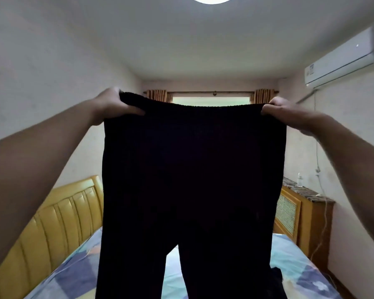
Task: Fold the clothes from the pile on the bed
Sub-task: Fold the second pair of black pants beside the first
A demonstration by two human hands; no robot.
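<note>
Trousers (192,169) (black, legs hanging down) were held up at chest height over the bed (289,255). The left hand (112,104) pinched one end of the waistband, the right hand (283,111) the other, stretching it taut.

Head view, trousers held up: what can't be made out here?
- The pile of clothes: hidden behind the black trousers.
- Trouser hems: cut off by the bottom edge.
- Left hand and right hand: fingers behind the waistband hidden.
- Bottle on the cabinet: too small to identify.
- Bed: mostly covered.
</note>
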